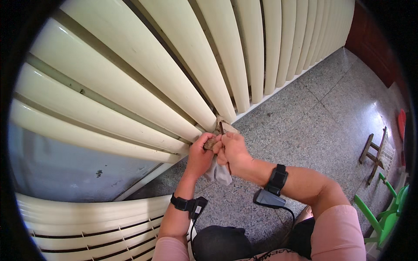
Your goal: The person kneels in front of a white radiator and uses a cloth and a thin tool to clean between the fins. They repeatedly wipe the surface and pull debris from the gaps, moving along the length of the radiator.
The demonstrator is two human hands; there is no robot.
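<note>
At the lower end of a cream slatted panel (163, 75), my left hand (200, 155) grips a brown, rough-looking cloth (209, 144) that is bunched up. Close against it on the right, my right hand (233, 150) has its fingers closed around a thin dark rod-like tool (221, 128), whose tip points up at a brownish piece at the panel's foot. A pale grey cloth (218, 173) hangs below both hands. The fingers hide much of what they hold, and the exact kind of tool cannot be told.
Speckled stone floor tiles (281, 130) lie right of the panel. A white slotted cover (98, 225) is at lower left. A small wooden stool (375, 155) and a green plastic chair (388, 218) stand at the right, with a dark red wooden surface (370, 45) above.
</note>
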